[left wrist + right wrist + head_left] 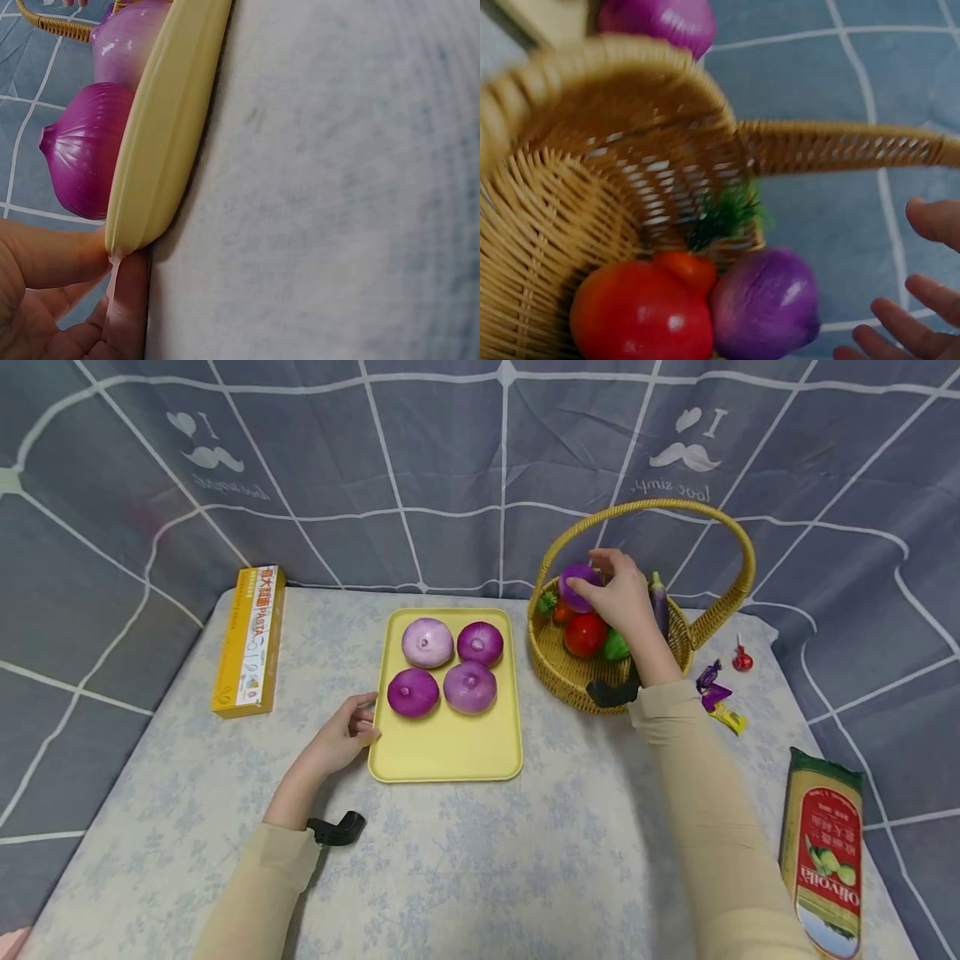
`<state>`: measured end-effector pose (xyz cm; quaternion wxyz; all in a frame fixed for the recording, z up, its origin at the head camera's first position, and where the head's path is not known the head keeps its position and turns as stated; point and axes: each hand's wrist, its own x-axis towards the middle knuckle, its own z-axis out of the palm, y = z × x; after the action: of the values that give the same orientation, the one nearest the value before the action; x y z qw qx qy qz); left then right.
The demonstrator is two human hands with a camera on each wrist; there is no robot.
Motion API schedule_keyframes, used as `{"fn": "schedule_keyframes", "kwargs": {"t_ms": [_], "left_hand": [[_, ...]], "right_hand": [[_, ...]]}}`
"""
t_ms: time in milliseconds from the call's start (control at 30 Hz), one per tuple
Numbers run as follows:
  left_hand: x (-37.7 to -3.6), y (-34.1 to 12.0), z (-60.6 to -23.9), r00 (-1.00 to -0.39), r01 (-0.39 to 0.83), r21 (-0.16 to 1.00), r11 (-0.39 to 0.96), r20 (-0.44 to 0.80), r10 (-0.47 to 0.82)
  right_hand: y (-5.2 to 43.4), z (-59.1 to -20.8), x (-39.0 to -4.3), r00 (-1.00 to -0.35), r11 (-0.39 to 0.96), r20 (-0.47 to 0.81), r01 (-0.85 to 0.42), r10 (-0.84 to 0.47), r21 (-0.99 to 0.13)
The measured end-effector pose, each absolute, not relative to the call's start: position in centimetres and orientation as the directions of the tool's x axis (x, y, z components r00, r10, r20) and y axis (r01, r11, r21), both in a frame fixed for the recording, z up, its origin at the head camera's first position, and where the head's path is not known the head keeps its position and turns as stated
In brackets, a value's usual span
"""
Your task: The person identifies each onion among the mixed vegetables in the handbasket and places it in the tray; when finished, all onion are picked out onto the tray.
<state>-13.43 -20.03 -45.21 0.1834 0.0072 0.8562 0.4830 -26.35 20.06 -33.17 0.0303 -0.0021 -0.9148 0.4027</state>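
Note:
The left hand point(341, 739) pinches the left edge of a yellow tray point(450, 747); the left wrist view shows the thumb and fingers at the tray's rim point(161, 127). Several onions, from pale to deep purple, sit in the tray's far half, among them a dark purple onion point(412, 692). My right hand point(618, 597) reaches over a wicker basket point(558, 675), beside a purple onion point(577, 587) in it. In the right wrist view the fingers are spread and apart from that onion point(765, 304). A red tomato point(641, 311) lies against it.
The basket also holds a green pepper point(617, 646) and an eggplant point(659, 603), under its tall handle point(652, 503). Wrapped candies point(711, 685) lie right of the basket. A pasta box point(251, 639) stands at left, a pasta bag point(823, 856) at right.

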Motion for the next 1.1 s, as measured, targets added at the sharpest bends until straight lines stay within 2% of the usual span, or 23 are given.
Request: {"fn": "schedule_keyframes", "kwargs": {"t_ms": [233, 533, 867, 1100], "left_hand": [[-13.5, -19.9, -45.1, -0.933, -0.162, 0.833, 0.53, -0.305, 0.194], [-13.5, -20.0, -45.1, -0.933, -0.161, 0.84, 0.518, -0.3, 0.197], [-13.4, -20.1, -45.3, -0.939, -0.152, 0.835, 0.529, -0.289, 0.185], [-13.4, -20.3, -45.3, -0.939, -0.155, 0.84, 0.521, -0.29, 0.188]], "right_hand": [[20.5, -34.4, -28.3, -0.999, 0.685, -0.003, 0.029, 0.039, -0.728], [20.4, -35.7, -28.9, -0.995, 0.705, -0.091, 0.089, 0.034, -0.704], [20.2, -36.4, -29.6, -0.996, 0.743, -0.087, 0.061, 0.003, -0.666], [19.5, -36.3, -29.7, -0.996, 0.735, -0.075, 0.08, 0.04, -0.673]]}}
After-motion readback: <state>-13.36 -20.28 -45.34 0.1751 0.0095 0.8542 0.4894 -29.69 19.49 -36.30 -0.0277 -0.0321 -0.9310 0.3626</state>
